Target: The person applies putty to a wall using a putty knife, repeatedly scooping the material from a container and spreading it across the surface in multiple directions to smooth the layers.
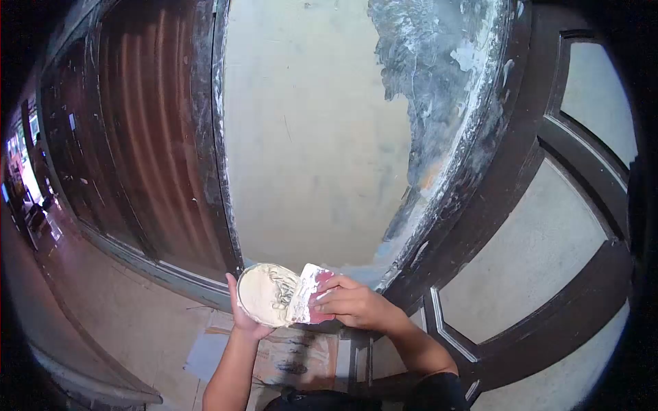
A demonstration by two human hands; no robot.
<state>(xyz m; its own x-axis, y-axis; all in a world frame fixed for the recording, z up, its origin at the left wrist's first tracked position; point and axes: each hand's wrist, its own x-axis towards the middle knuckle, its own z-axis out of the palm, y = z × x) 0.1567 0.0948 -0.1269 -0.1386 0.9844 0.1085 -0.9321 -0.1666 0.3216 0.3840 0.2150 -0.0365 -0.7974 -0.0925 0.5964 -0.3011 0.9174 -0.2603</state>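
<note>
A round tub of cream-coloured paste [262, 294] rests in my left hand [245, 318], whose fingers and thumb are around its left side and underside. My right hand [353, 303] grips a flat red scraper [321, 294] smeared with white paste. The scraper's coated edge is at the tub's right rim, beside ridged paste. Behind both hands stands a panel [315, 151] with a smooth cream coat over most of it and a rough grey-blue, patchy strip along its right side.
A dark-framed panelled door [510, 274] stands at the right. Reddish-brown panels [147, 130] are at the left, with a bright opening farther left. Stained sheets of paper or card [301, 363] lie on the floor [147, 308] below my hands.
</note>
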